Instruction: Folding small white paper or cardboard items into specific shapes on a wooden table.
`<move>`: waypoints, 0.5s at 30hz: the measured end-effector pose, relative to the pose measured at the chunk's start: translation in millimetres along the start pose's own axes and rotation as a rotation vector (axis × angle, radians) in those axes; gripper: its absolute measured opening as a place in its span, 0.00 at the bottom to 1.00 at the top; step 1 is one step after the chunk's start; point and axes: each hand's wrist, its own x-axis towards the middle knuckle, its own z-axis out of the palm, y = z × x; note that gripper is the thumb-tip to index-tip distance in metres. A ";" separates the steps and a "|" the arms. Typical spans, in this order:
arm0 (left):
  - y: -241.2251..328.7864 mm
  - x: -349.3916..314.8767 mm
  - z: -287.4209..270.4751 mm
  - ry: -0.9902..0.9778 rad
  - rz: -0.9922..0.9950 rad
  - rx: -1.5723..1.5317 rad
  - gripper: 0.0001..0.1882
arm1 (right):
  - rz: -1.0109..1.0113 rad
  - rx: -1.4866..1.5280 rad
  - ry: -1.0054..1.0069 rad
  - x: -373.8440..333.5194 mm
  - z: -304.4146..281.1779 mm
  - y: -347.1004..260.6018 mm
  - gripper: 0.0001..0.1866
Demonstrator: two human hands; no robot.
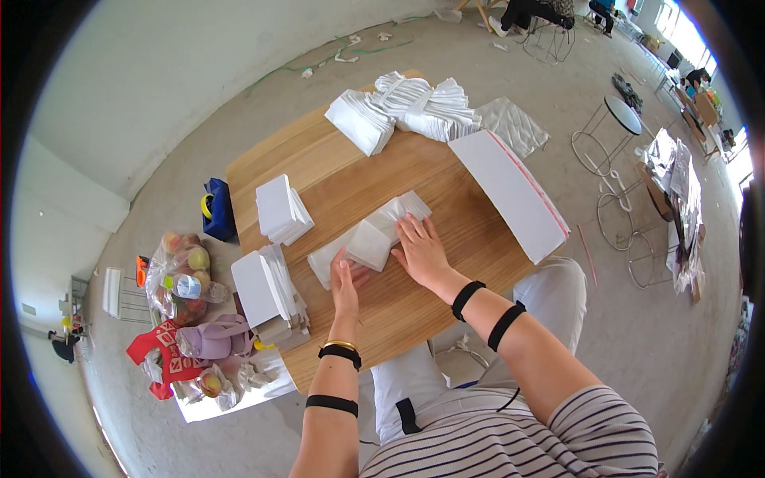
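Observation:
A long white paper-like sheet [325, 260] lies slantwise on the wooden table [343, 183] in front of me. On its middle rests a smaller white folded square [369, 244], its corner turned toward me. My right hand [422, 251] lies flat over the far right part of the sheet, fingers stretched out, thumb beside the square. At the near left edge of the sheet is my left hand [347, 288], held on its side, fingers extended and apart from the thumb. Neither hand is closed round anything.
Stacks of white packets [279, 209] and flat white boxes [267, 291] line the table's left side. Bundled white sheets [426, 107] lie at the far edge, and a long white box [510, 195] stands at the right. Bagged fruit [179, 271] and a lilac bag [215, 338] sit left of the table.

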 end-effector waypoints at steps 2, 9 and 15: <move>1.3 -0.4 3.6 -0.001 -0.002 0.006 0.30 | 0.010 0.043 0.026 -3.0 -3.2 -3.6 0.32; -2.0 -1.2 -4.6 -0.006 0.026 0.012 0.32 | -0.516 0.395 -0.057 -18.6 -28.7 -23.6 0.26; 1.2 0.3 5.2 0.007 0.009 0.011 0.34 | 0.020 0.116 0.113 0.5 -6.6 8.0 0.28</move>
